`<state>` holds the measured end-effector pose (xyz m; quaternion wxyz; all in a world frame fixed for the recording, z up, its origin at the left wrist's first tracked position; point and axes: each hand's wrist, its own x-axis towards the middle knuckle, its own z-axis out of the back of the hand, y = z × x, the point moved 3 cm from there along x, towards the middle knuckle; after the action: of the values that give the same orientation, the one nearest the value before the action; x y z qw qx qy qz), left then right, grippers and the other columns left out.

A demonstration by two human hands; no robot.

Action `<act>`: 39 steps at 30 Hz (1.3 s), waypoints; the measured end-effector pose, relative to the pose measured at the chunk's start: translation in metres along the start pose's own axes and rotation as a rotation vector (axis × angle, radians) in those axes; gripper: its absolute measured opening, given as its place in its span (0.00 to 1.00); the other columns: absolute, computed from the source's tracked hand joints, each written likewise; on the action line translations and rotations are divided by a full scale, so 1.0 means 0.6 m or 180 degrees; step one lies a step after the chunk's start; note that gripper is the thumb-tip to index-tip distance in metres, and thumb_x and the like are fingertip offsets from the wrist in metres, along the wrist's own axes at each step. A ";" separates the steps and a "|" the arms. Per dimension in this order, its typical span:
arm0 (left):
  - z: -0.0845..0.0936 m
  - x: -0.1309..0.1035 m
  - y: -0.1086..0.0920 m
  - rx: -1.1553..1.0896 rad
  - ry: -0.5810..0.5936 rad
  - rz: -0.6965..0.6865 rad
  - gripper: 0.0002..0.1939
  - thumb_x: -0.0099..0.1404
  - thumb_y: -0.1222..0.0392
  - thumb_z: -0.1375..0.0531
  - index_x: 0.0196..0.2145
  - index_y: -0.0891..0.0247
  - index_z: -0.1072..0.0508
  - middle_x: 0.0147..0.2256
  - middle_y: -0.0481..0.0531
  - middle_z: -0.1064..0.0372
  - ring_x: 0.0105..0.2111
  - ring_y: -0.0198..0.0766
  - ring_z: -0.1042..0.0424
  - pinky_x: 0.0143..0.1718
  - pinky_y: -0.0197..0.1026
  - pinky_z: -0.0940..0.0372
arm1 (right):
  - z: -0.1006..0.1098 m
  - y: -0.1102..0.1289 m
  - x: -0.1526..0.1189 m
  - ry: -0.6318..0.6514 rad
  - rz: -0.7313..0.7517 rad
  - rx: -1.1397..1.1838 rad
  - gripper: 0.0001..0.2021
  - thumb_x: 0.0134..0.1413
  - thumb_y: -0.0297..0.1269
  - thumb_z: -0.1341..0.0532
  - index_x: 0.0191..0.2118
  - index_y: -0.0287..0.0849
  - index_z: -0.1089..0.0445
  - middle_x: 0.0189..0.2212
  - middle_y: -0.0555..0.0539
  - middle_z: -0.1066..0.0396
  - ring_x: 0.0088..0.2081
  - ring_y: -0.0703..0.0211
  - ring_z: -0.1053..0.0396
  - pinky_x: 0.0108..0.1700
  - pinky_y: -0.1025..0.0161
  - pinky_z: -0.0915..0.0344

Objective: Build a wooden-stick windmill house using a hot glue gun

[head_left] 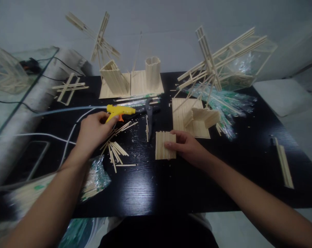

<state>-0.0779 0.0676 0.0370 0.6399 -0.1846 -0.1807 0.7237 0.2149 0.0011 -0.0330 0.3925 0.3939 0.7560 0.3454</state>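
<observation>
My left hand [97, 128] is closed round the handle of a yellow glue gun [121, 110] with an orange trigger, its nozzle pointing right. In my right hand [188, 146] is a small square panel of wooden sticks [165, 146] laid side by side, pinched at its right edge with the thumb on top. Loose short sticks [117, 151] lie below the glue gun. Dark-handled pliers [149, 117] rest between the two hands. Just behind my right hand stands a partly walled stick box [201, 119] on a square stick base [180, 113].
Stick windmill blades [208, 65] rise at the back right beside plastic-wrapped sticks [226, 100]. A triangular tower [114, 78] and a round tower [153, 74] stand at the back. White cable [50, 135] crosses the left side. A bag of sticks [95, 179] lies near the front edge.
</observation>
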 end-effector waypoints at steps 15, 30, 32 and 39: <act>-0.003 -0.017 -0.021 0.0590 -0.0657 -0.1634 0.09 0.69 0.54 0.41 0.35 0.61 0.27 0.37 0.55 0.26 0.40 0.46 0.29 0.45 0.45 0.38 | -0.006 0.005 0.000 0.0152 -0.0017 0.0133 0.13 0.49 0.38 0.22 0.38 0.44 0.24 0.37 0.51 0.19 0.33 0.61 0.21 0.30 0.65 0.22; -0.036 -0.035 -0.022 0.2074 0.0137 -0.1774 0.13 0.74 0.60 0.46 0.36 0.63 0.23 0.36 0.61 0.21 0.41 0.58 0.26 0.41 0.54 0.42 | -0.003 0.006 0.003 0.0040 0.0018 0.0113 0.13 0.48 0.38 0.22 0.38 0.46 0.23 0.37 0.53 0.18 0.36 0.61 0.20 0.35 0.65 0.21; -0.040 -0.035 -0.021 0.2053 0.0154 -0.1730 0.13 0.74 0.61 0.45 0.36 0.65 0.23 0.36 0.64 0.21 0.43 0.61 0.27 0.42 0.55 0.42 | -0.003 0.007 0.003 0.0052 0.0032 0.0077 0.13 0.49 0.39 0.22 0.38 0.46 0.23 0.37 0.52 0.18 0.36 0.60 0.20 0.36 0.64 0.21; -0.057 -0.033 -0.005 0.1956 0.0051 -0.1686 0.10 0.72 0.65 0.47 0.40 0.66 0.25 0.37 0.65 0.22 0.41 0.59 0.26 0.43 0.56 0.40 | -0.001 0.008 0.004 -0.0049 -0.0004 0.0060 0.15 0.47 0.39 0.21 0.39 0.45 0.23 0.37 0.51 0.18 0.36 0.60 0.20 0.39 0.63 0.21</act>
<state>-0.0562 0.0491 0.0092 0.8310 0.0625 0.0077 0.5527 0.2152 0.0053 -0.0298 0.3948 0.3997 0.7564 0.3350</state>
